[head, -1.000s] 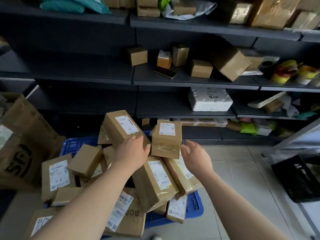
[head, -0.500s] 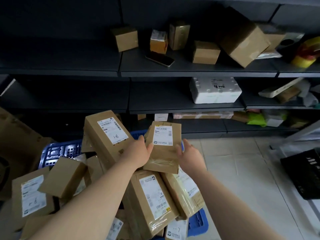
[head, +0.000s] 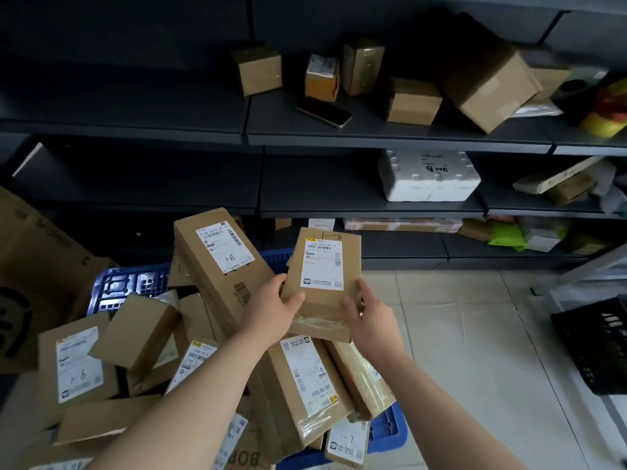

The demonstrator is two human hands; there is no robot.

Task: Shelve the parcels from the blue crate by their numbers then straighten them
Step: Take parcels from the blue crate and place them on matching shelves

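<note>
We hold a flat cardboard parcel between both hands, raised just above the heap in the blue crate. Our left hand curls around its lower left edge, thumb on the front face; our right hand closes on the lower right corner, thumb across the taped end. The parcel's white label faces us, and "1-8" is handwritten on the cardboard above the label.

The crate sits on the floor, piled over its rim with brown parcels. Just left of the held parcel, a long carton leans up out of the heap, its label marked with handwritten digits that read upside down. At the crate's near edge, a small parcel shows "1-7". Left of the crate stands a large brown box with black print.

Behind the crate runs dark metal shelving. On the shelf above the held parcel we see several small cardboard boxes and a phone lying flat; one shelf lower rests a white foam box.
</note>
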